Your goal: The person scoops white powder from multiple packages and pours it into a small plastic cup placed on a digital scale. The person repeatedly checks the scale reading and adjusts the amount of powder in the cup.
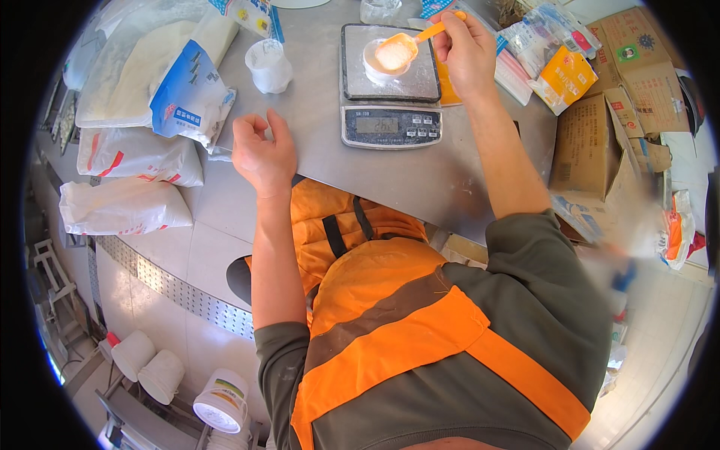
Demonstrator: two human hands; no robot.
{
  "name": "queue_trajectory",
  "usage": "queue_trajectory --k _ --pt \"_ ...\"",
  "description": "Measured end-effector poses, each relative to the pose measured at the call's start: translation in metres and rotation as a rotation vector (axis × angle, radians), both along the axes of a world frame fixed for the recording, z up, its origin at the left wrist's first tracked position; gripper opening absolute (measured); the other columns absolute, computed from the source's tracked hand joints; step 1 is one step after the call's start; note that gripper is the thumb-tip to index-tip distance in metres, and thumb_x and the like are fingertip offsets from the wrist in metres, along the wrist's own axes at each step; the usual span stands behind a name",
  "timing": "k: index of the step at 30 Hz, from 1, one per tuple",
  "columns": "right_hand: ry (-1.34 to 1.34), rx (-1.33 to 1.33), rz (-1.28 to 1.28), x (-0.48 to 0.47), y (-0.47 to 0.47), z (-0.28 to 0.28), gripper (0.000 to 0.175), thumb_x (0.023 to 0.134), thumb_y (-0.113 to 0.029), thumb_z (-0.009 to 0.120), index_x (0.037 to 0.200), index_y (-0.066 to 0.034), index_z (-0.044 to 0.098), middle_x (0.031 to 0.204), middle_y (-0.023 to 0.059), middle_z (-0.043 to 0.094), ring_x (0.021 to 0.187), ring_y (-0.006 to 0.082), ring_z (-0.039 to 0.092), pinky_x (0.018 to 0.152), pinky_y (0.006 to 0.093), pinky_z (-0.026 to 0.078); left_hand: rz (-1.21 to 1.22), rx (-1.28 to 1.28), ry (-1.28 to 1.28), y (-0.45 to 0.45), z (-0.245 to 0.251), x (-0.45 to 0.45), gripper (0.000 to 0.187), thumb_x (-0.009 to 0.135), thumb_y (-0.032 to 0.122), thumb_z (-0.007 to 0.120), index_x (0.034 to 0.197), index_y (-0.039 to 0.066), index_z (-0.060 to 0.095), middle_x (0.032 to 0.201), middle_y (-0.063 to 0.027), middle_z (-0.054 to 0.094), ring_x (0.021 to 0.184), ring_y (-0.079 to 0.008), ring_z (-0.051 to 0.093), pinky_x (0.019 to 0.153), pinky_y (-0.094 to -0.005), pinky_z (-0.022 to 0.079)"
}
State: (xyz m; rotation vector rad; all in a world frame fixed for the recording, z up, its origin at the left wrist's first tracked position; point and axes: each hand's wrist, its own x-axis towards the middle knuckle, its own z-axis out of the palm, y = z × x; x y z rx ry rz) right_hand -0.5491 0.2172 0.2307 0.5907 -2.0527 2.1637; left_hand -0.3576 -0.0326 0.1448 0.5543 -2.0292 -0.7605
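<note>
My right hand [466, 53] grips the handle of an orange plastic scoop [430, 32]. White powder [394, 55] fills the scoop's bowl, which is held over a small white cup [376, 74]. That cup stands on the metal pan of a digital kitchen scale [352, 84], whose display is lit with digits. My left hand [264, 149] is loosely curled at the table's edge and holds nothing. Beyond it stands a second white plastic cup [269, 66], dusted with powder. To its left leans a blue-and-white bag [188, 95] that bears printing.
A clear bin of pale powder [152, 62] and stacked white sacks [126, 207] are at the left. Plastic packets, a yellow pouch [564, 79] and cardboard boxes [582, 146] crowd the right side of the steel table [315, 135]. White buckets [224, 399] sit low at left.
</note>
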Motion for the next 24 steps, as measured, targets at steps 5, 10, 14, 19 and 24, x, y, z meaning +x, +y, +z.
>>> queue_trajectory --k 5,10,14,19,24 --pt "-0.006 0.003 -0.003 0.0 0.0 0.0 0.026 0.107 -0.019 0.056 0.099 -0.001 0.072 0.066 -0.0006 0.056 0.055 0.0055 0.048 0.052 0.0229 0.035 -0.006 0.013 0.006 0.0 0.001 0.0 0.029 0.09 0.013 0.079 0.083 0.007 0.052 0.069 -0.0043 0.056 0.058 -0.0204 0.053 0.055 -0.0345 0.044" --pt "0.005 0.014 -0.019 0.001 -0.001 0.0 0.026 0.108 -0.019 0.056 0.099 -0.0012 0.072 0.065 -0.0007 0.056 0.055 0.0054 0.047 0.052 0.0227 0.035 -0.006 0.028 0.009 0.002 0.001 0.0 0.029 0.09 0.013 0.079 0.083 0.007 0.052 0.068 -0.0043 0.055 0.058 -0.02 0.052 0.055 -0.0345 0.044" --pt "-0.007 0.012 -0.02 0.005 -0.003 0.004 0.026 0.107 -0.019 0.056 0.099 -0.0011 0.072 0.065 -0.0006 0.056 0.055 0.0056 0.047 0.052 0.0228 0.035 -0.005 0.031 0.003 0.001 0.002 0.001 0.028 0.09 0.013 0.079 0.083 0.007 0.052 0.068 -0.0043 0.054 0.057 -0.0199 0.052 0.055 -0.0345 0.044" --pt "-0.063 0.006 -0.043 0.013 -0.008 0.012 0.026 0.107 -0.019 0.056 0.098 -0.001 0.072 0.065 -0.0006 0.055 0.054 0.006 0.046 0.052 0.023 0.034 0.002 0.037 -0.002 0.001 0.001 0.001 0.028 0.09 0.014 0.079 0.083 0.008 0.053 0.067 -0.0044 0.054 0.057 -0.0201 0.052 0.055 -0.0347 0.044" --pt "-0.062 -0.004 -0.046 0.014 -0.008 0.013 0.026 0.107 -0.019 0.055 0.098 -0.0003 0.072 0.065 -0.0002 0.056 0.054 0.0064 0.046 0.051 0.0233 0.035 0.006 0.036 0.001 0.001 0.0 0.0 0.028 0.09 0.015 0.079 0.083 0.008 0.053 0.067 -0.0047 0.055 0.057 -0.0206 0.052 0.055 -0.0352 0.044"
